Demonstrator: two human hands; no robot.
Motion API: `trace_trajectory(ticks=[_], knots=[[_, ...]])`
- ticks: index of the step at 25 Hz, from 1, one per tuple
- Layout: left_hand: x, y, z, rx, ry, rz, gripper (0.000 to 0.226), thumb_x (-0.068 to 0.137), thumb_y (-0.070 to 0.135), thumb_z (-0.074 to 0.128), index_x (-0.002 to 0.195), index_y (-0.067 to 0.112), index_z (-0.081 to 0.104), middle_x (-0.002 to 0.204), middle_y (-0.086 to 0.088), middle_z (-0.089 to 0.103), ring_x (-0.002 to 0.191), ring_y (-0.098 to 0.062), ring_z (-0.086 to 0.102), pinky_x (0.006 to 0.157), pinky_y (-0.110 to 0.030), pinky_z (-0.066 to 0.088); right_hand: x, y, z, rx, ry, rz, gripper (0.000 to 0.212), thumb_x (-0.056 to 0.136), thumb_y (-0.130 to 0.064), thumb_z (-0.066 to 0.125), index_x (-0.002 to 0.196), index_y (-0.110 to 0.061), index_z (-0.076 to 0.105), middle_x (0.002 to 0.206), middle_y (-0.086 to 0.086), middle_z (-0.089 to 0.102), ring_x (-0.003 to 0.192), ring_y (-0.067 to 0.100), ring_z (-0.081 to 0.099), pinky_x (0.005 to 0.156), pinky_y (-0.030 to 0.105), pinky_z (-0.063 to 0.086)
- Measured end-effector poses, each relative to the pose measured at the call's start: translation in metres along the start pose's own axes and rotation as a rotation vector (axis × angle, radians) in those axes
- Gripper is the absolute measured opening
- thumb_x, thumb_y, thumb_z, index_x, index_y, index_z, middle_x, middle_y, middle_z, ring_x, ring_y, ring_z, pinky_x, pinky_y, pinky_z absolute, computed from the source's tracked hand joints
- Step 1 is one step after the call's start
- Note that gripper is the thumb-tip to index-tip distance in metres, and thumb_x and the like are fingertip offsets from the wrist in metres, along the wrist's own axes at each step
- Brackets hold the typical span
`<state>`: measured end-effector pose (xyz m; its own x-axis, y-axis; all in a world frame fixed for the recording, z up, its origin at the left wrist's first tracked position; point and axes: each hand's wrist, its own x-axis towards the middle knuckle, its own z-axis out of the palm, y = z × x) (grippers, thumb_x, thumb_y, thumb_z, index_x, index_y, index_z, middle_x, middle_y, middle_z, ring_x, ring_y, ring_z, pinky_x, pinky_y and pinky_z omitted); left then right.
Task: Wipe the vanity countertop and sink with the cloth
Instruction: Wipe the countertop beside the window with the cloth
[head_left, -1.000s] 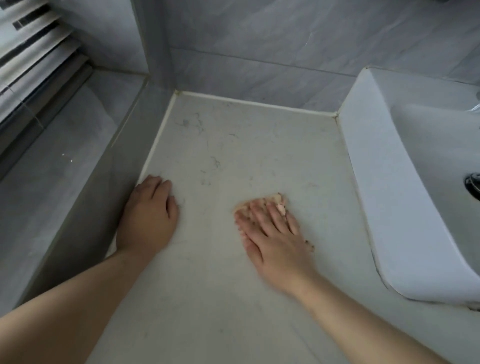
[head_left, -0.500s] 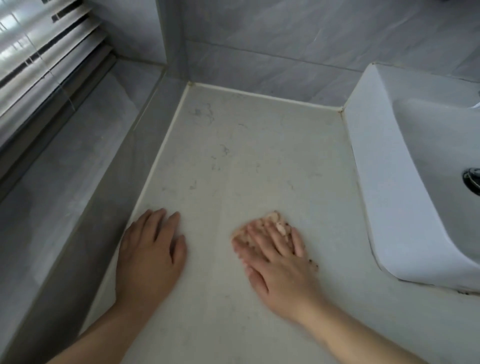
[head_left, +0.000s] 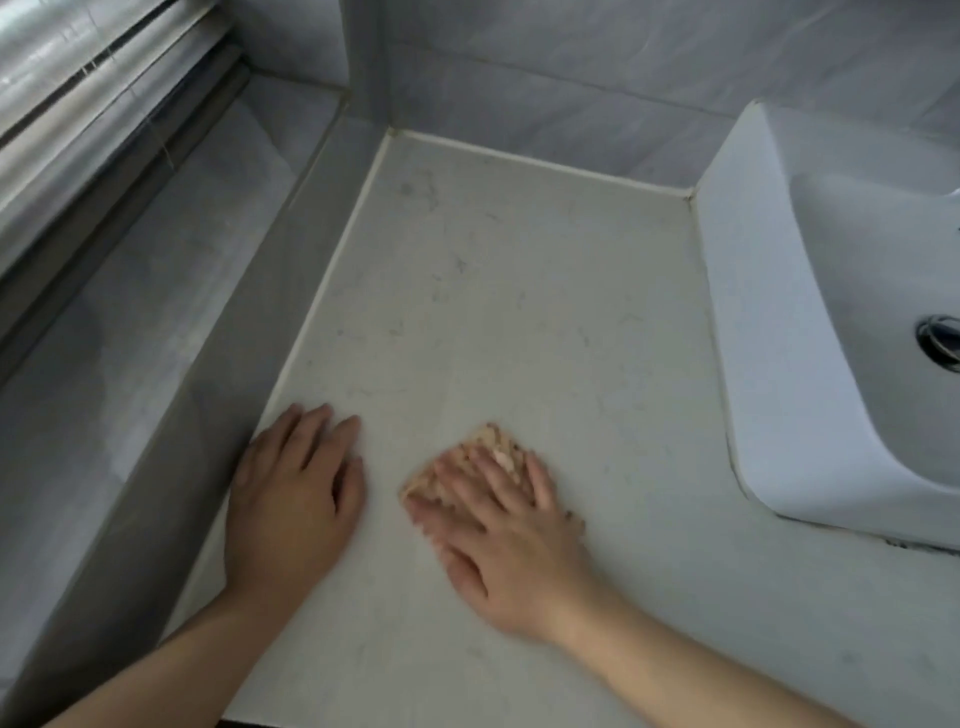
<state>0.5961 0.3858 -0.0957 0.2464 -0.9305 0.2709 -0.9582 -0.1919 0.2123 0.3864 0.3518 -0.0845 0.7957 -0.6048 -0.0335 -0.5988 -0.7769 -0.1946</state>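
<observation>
The pale marble-look countertop (head_left: 509, 291) runs from the back wall toward me, with faint dark marks near its far left corner. My right hand (head_left: 498, 535) lies flat on a small beige patterned cloth (head_left: 491, 441), pressing it to the counter; most of the cloth is hidden under my fingers. My left hand (head_left: 296, 499) rests palm down on the bare counter beside the left ledge, fingers together, holding nothing. The white vessel sink (head_left: 779, 312) stands to the right, apart from both hands, its chrome drain (head_left: 940, 343) at the frame edge.
A raised grey ledge (head_left: 156, 364) borders the counter on the left, with window blinds (head_left: 78, 104) above it. Grey tiled wall (head_left: 571, 78) closes the back. The counter's front edge lies near the bottom of the view.
My right hand and the cloth have slid toward me and slightly left across the counter. The view has tipped back, so both hands sit lower in frame. My left hand stays planted.
</observation>
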Motion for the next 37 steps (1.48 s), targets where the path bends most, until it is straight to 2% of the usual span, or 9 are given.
trace_trajectory(ticks=[6,9,11,17,19,25,27,31,37], knots=[[0.002,0.005,-0.001,0.07,-0.028,-0.094,0.052,0.083,0.035,0.035,0.119,0.007,0.061,0.126,-0.016,0.058,0.119,-0.034,0.051,0.096,-0.048,0.037,0.13,0.069,-0.018,0.047,0.035,0.582,0.051,0.096,-0.041,0.02,0.147,-0.041,0.014,0.159,-0.006,0.01,0.146,0.021,0.005,0.114,0.053,0.002],[0.002,0.006,-0.003,0.08,-0.027,-0.087,0.051,0.082,0.034,0.036,0.116,0.007,0.062,0.125,-0.016,0.059,0.117,-0.035,0.052,0.094,-0.048,0.037,0.085,0.009,-0.003,-0.005,0.103,0.175,0.052,0.09,-0.042,0.026,0.14,-0.037,0.039,0.149,-0.003,0.039,0.139,0.024,0.033,0.11,0.054,0.018],[0.004,0.007,-0.004,0.101,-0.032,-0.093,0.051,0.081,0.034,0.036,0.115,0.007,0.063,0.125,-0.016,0.059,0.117,-0.035,0.053,0.093,-0.047,0.036,0.087,0.026,-0.008,-0.055,0.073,0.075,0.05,0.092,-0.041,0.026,0.141,-0.039,0.036,0.15,-0.005,0.036,0.14,0.022,0.031,0.11,0.055,0.019],[0.004,0.007,-0.005,0.095,-0.047,-0.093,0.05,0.079,0.034,0.039,0.115,0.009,0.064,0.126,-0.013,0.059,0.117,-0.032,0.053,0.094,-0.043,0.031,0.233,0.13,-0.039,0.089,-0.021,0.734,0.051,0.098,-0.038,0.017,0.148,-0.038,0.006,0.159,-0.006,-0.003,0.146,0.023,-0.006,0.107,0.068,-0.004],[0.005,0.006,-0.005,0.08,-0.045,-0.089,0.05,0.078,0.034,0.04,0.114,0.009,0.064,0.126,-0.012,0.059,0.117,-0.031,0.052,0.094,-0.043,0.031,0.25,0.098,-0.035,0.089,-0.02,0.635,0.051,0.099,-0.036,0.018,0.149,-0.036,0.007,0.159,-0.006,-0.002,0.146,0.025,-0.007,0.107,0.066,-0.006],[0.002,0.004,-0.003,-0.07,0.032,-0.129,0.037,0.074,0.026,0.04,0.106,0.01,0.051,0.115,-0.015,0.061,0.116,-0.028,0.047,0.096,-0.039,0.031,0.17,0.002,-0.013,-0.001,-0.063,-0.067,0.048,0.1,-0.043,0.019,0.148,-0.039,0.015,0.158,-0.013,0.01,0.146,0.017,0.0,0.113,0.05,-0.007],[0.003,0.004,-0.003,-0.056,0.03,-0.114,0.04,0.076,0.024,0.038,0.11,0.009,0.052,0.116,-0.015,0.061,0.115,-0.03,0.051,0.096,-0.04,0.03,0.144,0.043,-0.018,-0.047,-0.072,0.025,0.05,0.096,-0.047,0.013,0.146,-0.044,0.016,0.158,-0.015,0.01,0.146,0.016,0.002,0.113,0.047,-0.003],[0.005,0.007,-0.004,0.039,-0.01,-0.056,0.043,0.082,0.026,0.036,0.112,0.01,0.061,0.121,-0.011,0.06,0.116,-0.035,0.052,0.096,-0.045,0.031,0.099,0.095,-0.021,-0.053,0.043,0.631,0.05,0.097,-0.045,0.017,0.146,-0.041,0.019,0.158,-0.011,0.014,0.146,0.018,0.01,0.115,0.049,0.003],[0.004,0.006,-0.002,0.057,-0.034,0.059,0.041,0.082,0.024,0.036,0.106,0.008,0.064,0.114,-0.013,0.064,0.11,-0.032,0.058,0.091,-0.042,0.035,0.024,-0.013,0.011,0.005,0.224,0.119,0.045,0.085,-0.029,0.039,0.126,-0.025,0.059,0.134,-0.001,0.057,0.125,0.021,0.051,0.102,0.035,0.03]])
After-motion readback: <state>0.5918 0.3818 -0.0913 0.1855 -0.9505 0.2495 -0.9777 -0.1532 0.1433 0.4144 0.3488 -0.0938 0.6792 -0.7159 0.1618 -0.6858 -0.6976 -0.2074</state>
